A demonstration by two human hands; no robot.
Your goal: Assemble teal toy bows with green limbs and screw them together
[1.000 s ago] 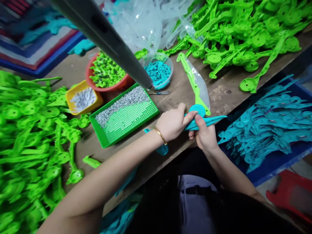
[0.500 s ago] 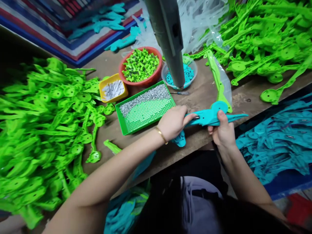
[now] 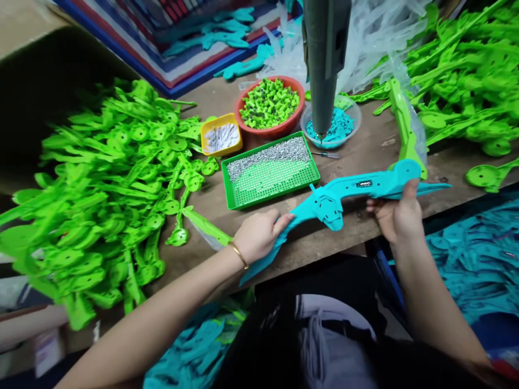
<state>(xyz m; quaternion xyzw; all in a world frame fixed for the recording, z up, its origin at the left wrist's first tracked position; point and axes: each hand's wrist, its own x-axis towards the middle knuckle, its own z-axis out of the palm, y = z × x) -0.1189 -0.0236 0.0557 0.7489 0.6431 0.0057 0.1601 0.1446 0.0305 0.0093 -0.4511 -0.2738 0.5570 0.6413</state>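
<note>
A long blue plastic toy bow body (image 3: 352, 186) lies across the table's front edge, its raised middle hub facing up. My left hand (image 3: 259, 235) is closed around its left arm, thumb on top. At the other end, my right hand (image 3: 399, 216) grips it near the round joint, thumb above and fingers partly hidden below. A green limb with a clear strip (image 3: 403, 127) extends back from that joint. Another green limb (image 3: 208, 227) shows beside my left wrist, at the bow's left end; my hand hides how they meet. Above the table hangs a grey power screwdriver (image 3: 324, 70).
Small screws lie in a green tray (image 3: 270, 197). Behind it stand a yellow box (image 3: 221, 151) of pale pins, a red bowl (image 3: 270, 129) of green pieces and a clear bowl (image 3: 357, 121) of blue pieces. Green limbs pile up left (image 3: 101, 216) and right (image 3: 466, 70).
My left hand has slid left along the bow body, from near its middle to its left arm, uncovering the hub. My right hand stays by the right joint. The view has shifted left.
</note>
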